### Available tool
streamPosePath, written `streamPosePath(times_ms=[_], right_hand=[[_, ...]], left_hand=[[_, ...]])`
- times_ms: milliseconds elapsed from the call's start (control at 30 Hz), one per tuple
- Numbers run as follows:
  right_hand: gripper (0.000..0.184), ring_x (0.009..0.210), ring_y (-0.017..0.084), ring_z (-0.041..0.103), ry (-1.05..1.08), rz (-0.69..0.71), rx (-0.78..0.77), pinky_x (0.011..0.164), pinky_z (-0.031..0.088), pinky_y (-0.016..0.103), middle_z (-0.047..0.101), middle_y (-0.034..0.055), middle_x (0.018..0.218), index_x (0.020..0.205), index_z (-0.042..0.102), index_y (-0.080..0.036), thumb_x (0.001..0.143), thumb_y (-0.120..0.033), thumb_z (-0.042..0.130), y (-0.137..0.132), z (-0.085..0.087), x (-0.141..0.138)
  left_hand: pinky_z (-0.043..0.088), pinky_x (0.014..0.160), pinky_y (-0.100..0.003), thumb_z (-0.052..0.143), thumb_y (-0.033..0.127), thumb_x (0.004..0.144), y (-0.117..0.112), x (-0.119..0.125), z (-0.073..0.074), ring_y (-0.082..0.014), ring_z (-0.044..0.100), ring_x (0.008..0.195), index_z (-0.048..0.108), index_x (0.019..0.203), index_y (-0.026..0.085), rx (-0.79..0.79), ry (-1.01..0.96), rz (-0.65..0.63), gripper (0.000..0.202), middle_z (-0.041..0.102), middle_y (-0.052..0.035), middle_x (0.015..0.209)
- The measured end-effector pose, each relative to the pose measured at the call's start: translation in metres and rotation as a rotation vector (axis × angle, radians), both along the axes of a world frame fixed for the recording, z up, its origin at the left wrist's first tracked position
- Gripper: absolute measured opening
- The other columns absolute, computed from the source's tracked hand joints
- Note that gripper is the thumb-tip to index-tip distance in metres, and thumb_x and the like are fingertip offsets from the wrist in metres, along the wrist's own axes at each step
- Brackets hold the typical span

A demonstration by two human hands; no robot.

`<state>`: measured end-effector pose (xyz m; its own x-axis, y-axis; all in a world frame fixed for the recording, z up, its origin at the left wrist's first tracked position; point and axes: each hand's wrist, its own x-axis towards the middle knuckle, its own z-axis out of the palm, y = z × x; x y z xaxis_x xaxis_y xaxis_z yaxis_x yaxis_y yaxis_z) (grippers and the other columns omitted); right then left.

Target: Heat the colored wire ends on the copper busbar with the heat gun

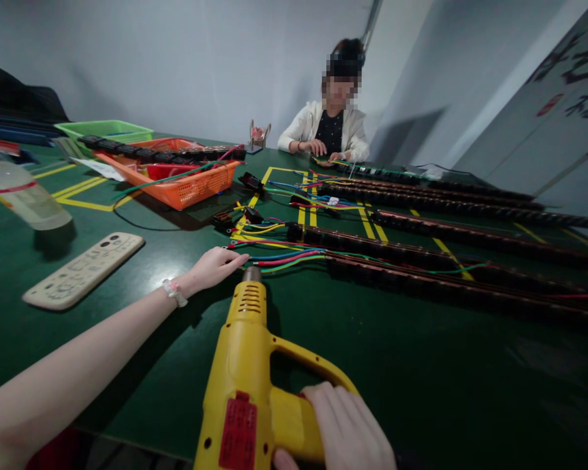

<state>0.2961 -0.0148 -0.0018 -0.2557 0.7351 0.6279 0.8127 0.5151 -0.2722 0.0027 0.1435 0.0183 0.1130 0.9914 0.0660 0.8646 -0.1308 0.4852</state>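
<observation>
My right hand [350, 424] is wrapped round the handle of a yellow heat gun [245, 352]. The gun's metal nozzle [253, 275] points away from me, just short of several coloured wires [294, 256]. With its fingers pinched together, my left hand [215, 267] holds the ends of these wires to the left of the nozzle. Blue, pink, green and yellow strands run right from there into a long black cable chain [421, 287] lying on the green table [323, 365]. The exact wire ends between my left fingers are partly hidden.
More black chains [445, 238] lie behind. Left stand an orange basket [176, 183] holding a chain, a green basket [110, 128], a bottle [24, 189] and a phone in a beige case [85, 271]. Across the table a co-worker [330, 127] handles parts. Yellow tape [88, 205] marks the tabletop.
</observation>
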Motion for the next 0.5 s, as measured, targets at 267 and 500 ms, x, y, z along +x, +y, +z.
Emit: streamPosePath(times_ms=[267,500], right_hand=[[0.057,0.069,0.004,0.049,-0.094,0.135,0.031,0.074,0.036,0.019,0.056,-0.0050,0.071,0.076,0.060,-0.022,0.086,-0.063,0.021,0.008,0.021,-0.007],[0.056,0.066,0.003,0.048,0.022,0.220,-0.081,0.065,0.036,0.019,0.055,-0.0053,0.070,0.078,0.058,-0.022,0.081,-0.070,0.030,0.009,0.017,0.000]], left_hand=[[0.022,0.057,-0.018,0.026,0.064,0.086,0.000,-0.002,-0.002,-0.0039,0.032,0.057,0.045,0.059,0.009,-0.004,-0.023,-0.005,0.064,0.039,0.0002,0.056],[0.023,0.058,-0.018,0.029,0.062,0.086,-0.001,-0.004,-0.003,-0.0044,0.036,0.058,0.056,0.064,0.008,0.016,-0.023,-0.021,0.064,0.046,-0.0005,0.058]])
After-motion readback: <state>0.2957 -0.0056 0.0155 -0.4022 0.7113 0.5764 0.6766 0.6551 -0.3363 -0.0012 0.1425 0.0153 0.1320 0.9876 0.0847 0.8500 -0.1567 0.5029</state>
